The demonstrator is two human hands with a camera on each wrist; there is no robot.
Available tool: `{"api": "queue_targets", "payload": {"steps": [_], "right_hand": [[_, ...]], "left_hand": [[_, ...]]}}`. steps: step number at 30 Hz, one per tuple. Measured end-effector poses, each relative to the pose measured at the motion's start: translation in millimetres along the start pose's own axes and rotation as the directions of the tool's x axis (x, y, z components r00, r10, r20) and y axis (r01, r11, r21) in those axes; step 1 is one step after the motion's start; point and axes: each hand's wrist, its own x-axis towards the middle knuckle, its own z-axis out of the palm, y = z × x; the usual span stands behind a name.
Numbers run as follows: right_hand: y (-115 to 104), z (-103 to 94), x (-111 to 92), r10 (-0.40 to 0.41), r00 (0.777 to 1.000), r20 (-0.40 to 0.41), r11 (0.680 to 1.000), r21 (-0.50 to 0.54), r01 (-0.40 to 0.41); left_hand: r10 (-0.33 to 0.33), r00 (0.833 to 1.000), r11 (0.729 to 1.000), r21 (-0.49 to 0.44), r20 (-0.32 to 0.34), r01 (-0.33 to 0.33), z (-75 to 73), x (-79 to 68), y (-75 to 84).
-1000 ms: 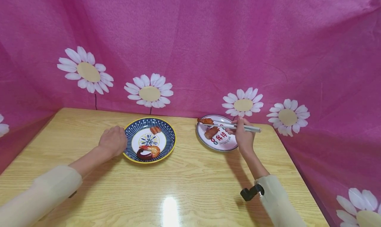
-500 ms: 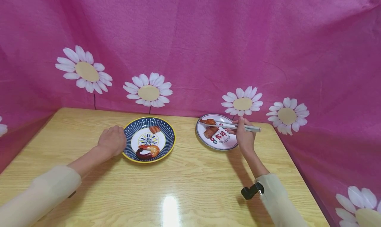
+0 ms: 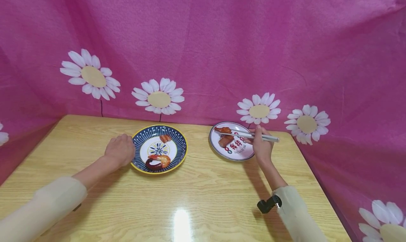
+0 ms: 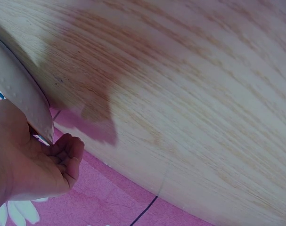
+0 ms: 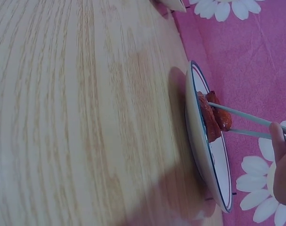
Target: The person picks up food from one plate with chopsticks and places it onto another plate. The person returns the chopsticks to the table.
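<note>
Glossy wood table (image 3: 206,199) — two plates (image 3: 179,148) (image 3: 245,153); flowered cloth (image 3: 203,51) behind.

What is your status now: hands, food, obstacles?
Left hand gripping round, yellow-rimmed blue plate. Right hand holding slim silver chopsticks, glossy red-brown food piece between them. Possibly in the way: brown cylindrical food piece close beside, on round white plate.

Free room lies on the bench (image 3: 198,157) between the blue dish (image 3: 182,152) and the white plate (image 3: 235,157); chopsticks (image 5: 244,115) bar the plate toward the right edge; the pink curtain (image 3: 203,51) walls off the far edge.
</note>
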Motion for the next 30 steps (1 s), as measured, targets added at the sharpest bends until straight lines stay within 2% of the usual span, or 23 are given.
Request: {"api": "queue_targets", "payload": {"steps": [14, 23, 30], "right_hand": [[0.0, 1.8, 4.0, 0.018, 0.999, -0.030, 1.000, -0.024, -0.019], [25.4, -4.9, 21.2, 0.050, 0.997, -0.055, 0.999, 0.012, -0.049], [29.3, -4.5, 21.6, 0.027, 0.997, -0.067, 1.000, 0.012, -0.026]], "left_hand": [[0.012, 1.000, 1.000, 0.002, -0.010, -0.012, 1.3, -0.4, -1.0], [0.005, 1.000, 1.000, -0.008, -0.010, -0.005, 0.8, -0.6, -0.3], [0.006, 1.000, 1.000, -0.003, -0.015, -0.006, 0.5, -0.4, -0.5]]}}
